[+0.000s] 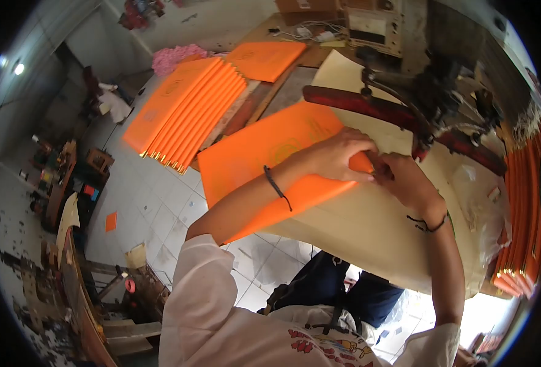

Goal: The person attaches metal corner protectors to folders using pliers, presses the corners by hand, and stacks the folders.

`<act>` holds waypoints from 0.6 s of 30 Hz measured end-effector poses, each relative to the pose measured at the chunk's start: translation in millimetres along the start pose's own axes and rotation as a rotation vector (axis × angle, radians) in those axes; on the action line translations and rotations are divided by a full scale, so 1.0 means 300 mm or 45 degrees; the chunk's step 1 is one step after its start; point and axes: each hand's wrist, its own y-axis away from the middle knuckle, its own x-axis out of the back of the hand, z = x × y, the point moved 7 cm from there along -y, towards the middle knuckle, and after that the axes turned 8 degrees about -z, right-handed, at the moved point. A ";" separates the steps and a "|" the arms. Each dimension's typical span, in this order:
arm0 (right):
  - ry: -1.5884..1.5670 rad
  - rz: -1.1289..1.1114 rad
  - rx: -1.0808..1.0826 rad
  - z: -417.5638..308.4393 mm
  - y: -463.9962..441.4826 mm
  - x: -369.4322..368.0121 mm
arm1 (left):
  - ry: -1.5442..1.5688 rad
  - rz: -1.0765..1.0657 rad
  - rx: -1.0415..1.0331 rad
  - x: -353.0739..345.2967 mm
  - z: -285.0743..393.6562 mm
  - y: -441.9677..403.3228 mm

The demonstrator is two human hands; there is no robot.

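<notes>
A large orange folder (252,150) with a faint printed emblem lies slanted across the tan sheet on the table. My left hand (344,153) grips its right corner, the thumb below and the fingers curled over the top. Against that same corner, my right hand (405,180) is closed, its fingertips pinched together beside the left fingers. What the right fingertips hold is too small and too hidden to make out. Both wrists wear dark cord bracelets.
A fanned stack of orange folders (175,110) lies at the upper left, another folder (264,58) behind it. A machine with a red bar (362,107) stands beyond my hands. More orange folders (524,214) and clear plastic (475,202) are at the right.
</notes>
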 end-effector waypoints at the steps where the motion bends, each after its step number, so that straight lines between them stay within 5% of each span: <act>1: -0.020 0.001 -0.006 0.000 0.004 -0.004 | 0.035 -0.012 -0.019 0.002 0.005 -0.002; 18: -0.088 0.029 -0.048 0.021 -0.008 -0.025 | -0.003 0.018 -0.026 -0.021 -0.020 0.000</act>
